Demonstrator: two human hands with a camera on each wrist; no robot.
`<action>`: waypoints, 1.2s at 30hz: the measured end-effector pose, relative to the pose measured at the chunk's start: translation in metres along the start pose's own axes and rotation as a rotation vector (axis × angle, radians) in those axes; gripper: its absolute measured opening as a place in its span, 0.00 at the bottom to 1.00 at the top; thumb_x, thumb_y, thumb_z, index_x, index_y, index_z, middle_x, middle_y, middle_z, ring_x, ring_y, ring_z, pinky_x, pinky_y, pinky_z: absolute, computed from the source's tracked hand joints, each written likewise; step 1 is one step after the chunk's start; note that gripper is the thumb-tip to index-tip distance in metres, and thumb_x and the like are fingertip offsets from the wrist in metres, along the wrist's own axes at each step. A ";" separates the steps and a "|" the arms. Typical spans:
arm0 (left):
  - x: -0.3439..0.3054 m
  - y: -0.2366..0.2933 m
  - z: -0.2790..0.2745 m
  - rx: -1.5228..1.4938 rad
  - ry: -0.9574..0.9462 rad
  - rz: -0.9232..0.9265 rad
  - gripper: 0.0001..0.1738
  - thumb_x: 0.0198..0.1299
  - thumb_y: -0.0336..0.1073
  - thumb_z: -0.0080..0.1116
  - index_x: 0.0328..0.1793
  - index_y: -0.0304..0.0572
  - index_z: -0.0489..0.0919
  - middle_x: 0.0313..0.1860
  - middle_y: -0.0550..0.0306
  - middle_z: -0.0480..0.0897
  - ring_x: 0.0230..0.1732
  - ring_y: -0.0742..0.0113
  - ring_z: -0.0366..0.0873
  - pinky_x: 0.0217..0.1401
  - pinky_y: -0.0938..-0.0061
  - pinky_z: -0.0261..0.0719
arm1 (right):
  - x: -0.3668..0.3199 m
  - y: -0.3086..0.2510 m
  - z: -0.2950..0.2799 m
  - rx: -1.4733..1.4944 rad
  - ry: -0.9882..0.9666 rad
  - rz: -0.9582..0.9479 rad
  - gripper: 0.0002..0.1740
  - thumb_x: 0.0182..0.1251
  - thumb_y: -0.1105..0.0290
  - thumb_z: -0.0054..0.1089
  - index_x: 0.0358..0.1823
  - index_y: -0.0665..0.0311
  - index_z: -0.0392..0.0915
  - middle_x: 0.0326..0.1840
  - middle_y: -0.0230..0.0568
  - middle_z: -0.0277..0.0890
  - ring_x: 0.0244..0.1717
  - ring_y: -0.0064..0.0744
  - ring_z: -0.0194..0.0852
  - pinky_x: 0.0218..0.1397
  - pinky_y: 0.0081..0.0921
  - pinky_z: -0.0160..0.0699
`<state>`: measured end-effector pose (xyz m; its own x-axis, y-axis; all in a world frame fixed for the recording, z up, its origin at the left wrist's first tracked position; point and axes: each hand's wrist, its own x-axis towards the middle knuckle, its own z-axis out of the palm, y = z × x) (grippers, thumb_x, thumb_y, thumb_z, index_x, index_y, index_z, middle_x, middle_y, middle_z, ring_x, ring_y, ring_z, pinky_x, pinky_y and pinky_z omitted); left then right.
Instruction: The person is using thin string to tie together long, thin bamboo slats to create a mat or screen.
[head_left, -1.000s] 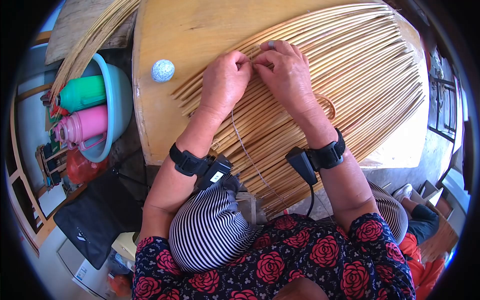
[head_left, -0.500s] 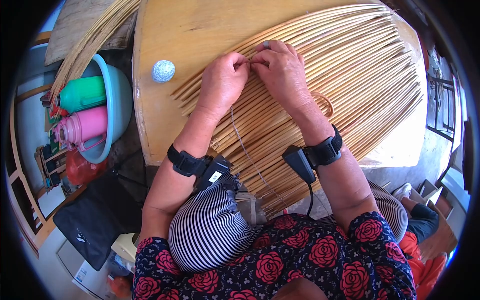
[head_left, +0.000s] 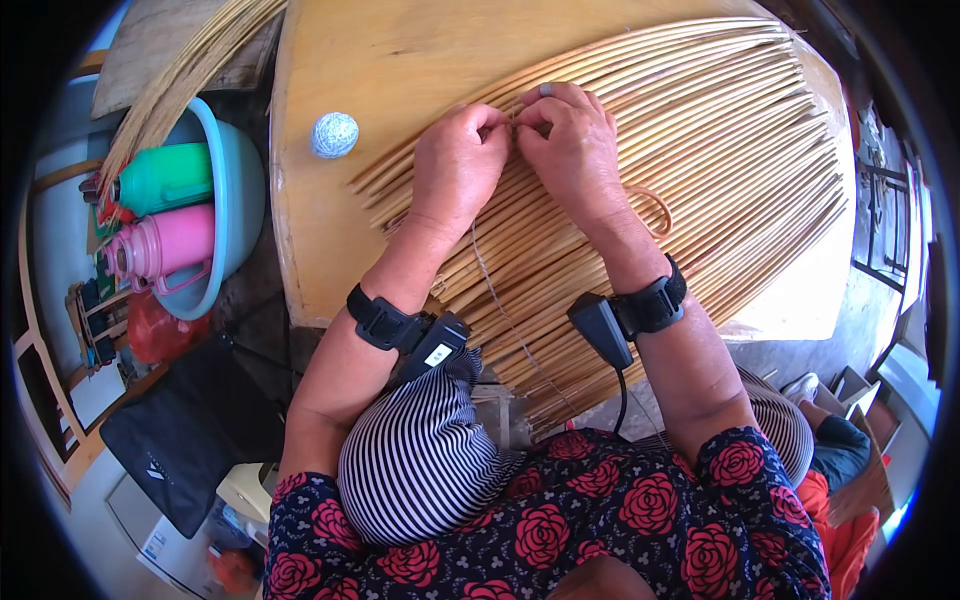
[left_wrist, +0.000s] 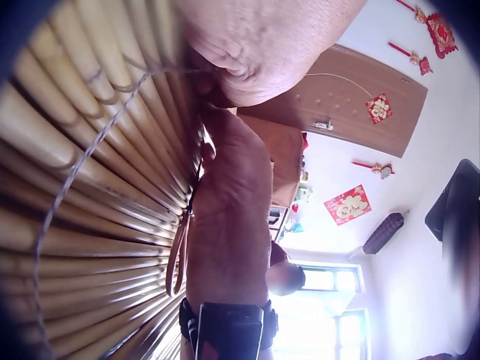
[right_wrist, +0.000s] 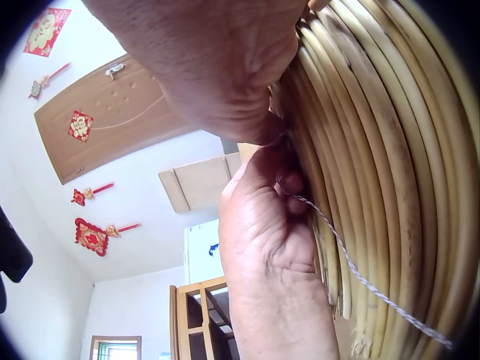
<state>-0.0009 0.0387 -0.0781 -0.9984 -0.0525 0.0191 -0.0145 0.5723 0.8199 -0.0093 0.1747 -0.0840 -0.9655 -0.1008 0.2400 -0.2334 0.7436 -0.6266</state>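
A wide mat of long, tan, cane-like stalks (head_left: 720,140) lies side by side over the table and the person's lap. Across the stalks runs a thin twisted string (head_left: 492,285), which leads up into the left hand (head_left: 455,168). That hand pinches the string, its end in the fingers, as the right wrist view shows the string (right_wrist: 352,262) entering between fingertips. Close against it, the right hand (head_left: 578,150), with a ring on one finger, pinches at the same spot near the mat's upper edge. The fingertips are mostly hidden by the hands themselves.
A ball of white-blue string (head_left: 334,135) sits on the wooden table (head_left: 400,50), left of the mat. A cane loop (head_left: 655,210) lies by the right wrist. At left, a blue basin (head_left: 235,190) holds a green flask (head_left: 170,175) and a pink flask (head_left: 165,245).
Both hands shifted slightly left, then back right, staying together at the mat's upper edge. The head view has tilted a little. String and stalks look much the same.
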 end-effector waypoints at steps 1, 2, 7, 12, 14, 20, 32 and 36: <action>0.001 0.000 0.000 0.008 0.001 0.001 0.05 0.53 0.32 0.60 0.33 0.37 0.81 0.32 0.46 0.82 0.33 0.50 0.81 0.38 0.64 0.79 | 0.000 0.000 0.000 0.003 0.000 -0.001 0.04 0.50 0.70 0.59 0.26 0.58 0.82 0.43 0.30 0.77 0.50 0.36 0.70 0.53 0.35 0.64; 0.001 0.000 0.000 0.015 0.001 0.002 0.05 0.53 0.32 0.59 0.33 0.38 0.81 0.32 0.46 0.82 0.33 0.50 0.81 0.38 0.64 0.79 | -0.001 0.000 -0.001 0.007 0.000 -0.002 0.04 0.50 0.70 0.59 0.26 0.58 0.82 0.43 0.30 0.77 0.50 0.36 0.70 0.54 0.35 0.64; 0.001 0.001 -0.002 0.087 -0.030 -0.007 0.09 0.57 0.33 0.59 0.39 0.34 0.82 0.28 0.51 0.84 0.29 0.70 0.81 0.37 0.75 0.79 | -0.001 0.000 -0.004 0.020 -0.012 -0.004 0.04 0.50 0.70 0.59 0.27 0.59 0.82 0.43 0.31 0.77 0.51 0.37 0.71 0.56 0.35 0.66; 0.001 0.002 -0.003 0.084 -0.037 -0.018 0.09 0.57 0.33 0.59 0.39 0.35 0.82 0.28 0.51 0.84 0.29 0.70 0.81 0.37 0.75 0.78 | -0.001 0.005 -0.005 0.029 -0.013 -0.041 0.05 0.50 0.69 0.60 0.27 0.58 0.83 0.43 0.32 0.77 0.50 0.38 0.71 0.56 0.36 0.67; 0.001 0.001 -0.003 0.078 -0.042 -0.012 0.09 0.57 0.33 0.59 0.39 0.35 0.82 0.29 0.51 0.84 0.29 0.70 0.81 0.37 0.75 0.78 | -0.001 0.002 -0.007 0.010 -0.022 -0.043 0.05 0.50 0.69 0.60 0.28 0.59 0.83 0.43 0.32 0.77 0.50 0.38 0.71 0.56 0.36 0.67; 0.001 0.002 -0.003 0.090 -0.033 0.022 0.09 0.57 0.33 0.59 0.39 0.35 0.82 0.29 0.50 0.84 0.30 0.69 0.81 0.38 0.75 0.79 | 0.001 -0.002 -0.007 -0.078 -0.018 -0.063 0.06 0.50 0.68 0.60 0.28 0.58 0.83 0.43 0.32 0.77 0.49 0.39 0.72 0.56 0.36 0.68; -0.001 0.000 -0.003 0.109 0.004 0.069 0.08 0.56 0.33 0.61 0.38 0.36 0.82 0.28 0.48 0.83 0.28 0.65 0.82 0.36 0.74 0.79 | -0.001 -0.004 -0.018 -0.157 -0.003 -0.117 0.07 0.52 0.67 0.59 0.30 0.57 0.83 0.45 0.33 0.77 0.52 0.39 0.70 0.54 0.37 0.68; -0.001 0.000 -0.004 0.097 0.001 0.086 0.08 0.55 0.32 0.61 0.37 0.35 0.82 0.29 0.48 0.83 0.27 0.65 0.81 0.35 0.74 0.79 | 0.001 -0.006 -0.011 -0.166 -0.011 -0.129 0.07 0.52 0.67 0.59 0.31 0.57 0.83 0.45 0.33 0.77 0.52 0.40 0.71 0.54 0.38 0.68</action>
<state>0.0005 0.0355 -0.0760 -0.9962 -0.0008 0.0875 0.0659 0.6510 0.7562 -0.0076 0.1776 -0.0720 -0.9303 -0.2086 0.3016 -0.3337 0.8225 -0.4605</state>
